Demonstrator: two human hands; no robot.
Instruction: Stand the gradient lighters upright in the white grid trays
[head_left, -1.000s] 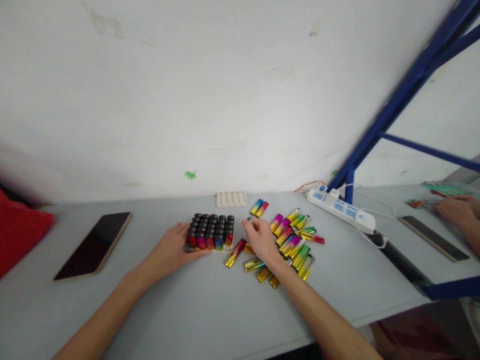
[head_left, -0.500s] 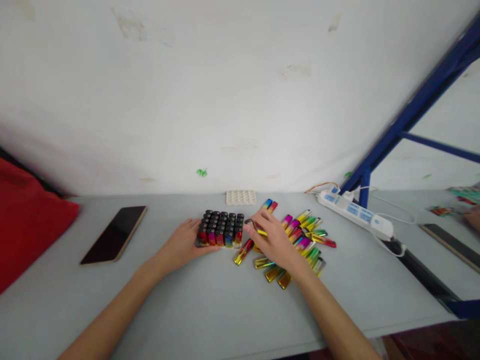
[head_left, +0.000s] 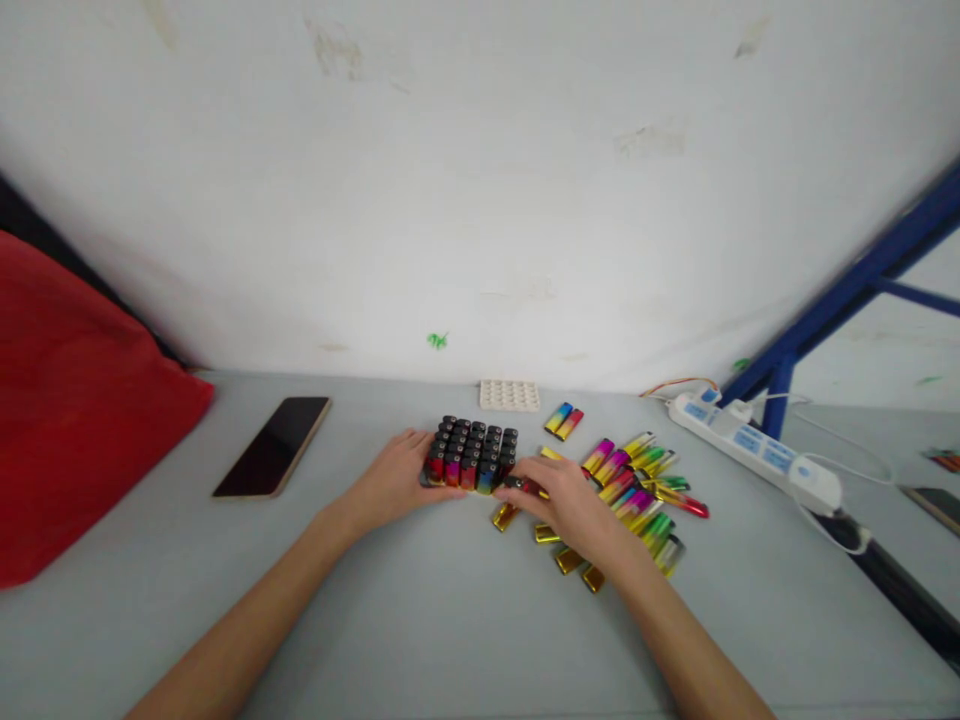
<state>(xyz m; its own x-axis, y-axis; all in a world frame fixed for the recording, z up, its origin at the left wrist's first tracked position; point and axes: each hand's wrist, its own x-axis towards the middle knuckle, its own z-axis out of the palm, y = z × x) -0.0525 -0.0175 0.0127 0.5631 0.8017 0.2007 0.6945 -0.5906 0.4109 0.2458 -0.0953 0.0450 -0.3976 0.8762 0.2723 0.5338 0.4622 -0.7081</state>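
Note:
My left hand (head_left: pixel 405 470) wraps the left side and front corner of a tray of upright lighters (head_left: pixel 471 455), its thumb along the front. The lighters stand in tight rows with black tops up and shiny coloured bodies below. At the tray's front right corner, my right hand (head_left: pixel 566 500) pinches a lighter (head_left: pixel 523 485) with a dark top end and a reddish body, lying tilted in the fingers. Under and beside this hand spreads a pile of loose lighters (head_left: pixel 619 485) in gold, pink, green and red; the hand hides part of it.
A white tray with rows of holes (head_left: pixel 509 395) lies by the wall, with two loose lighters (head_left: pixel 564 421) to its right. A phone (head_left: pixel 274 447) and a red cloth (head_left: pixel 82 420) are at left. A power strip (head_left: pixel 754 445) with cables lies right, beside a blue metal frame (head_left: pixel 817 335).
The view has swung left, so things sit further right. My right hand has shifted toward the tray's front right corner, and the lighter in it is now lower. My left hand keeps its hold.

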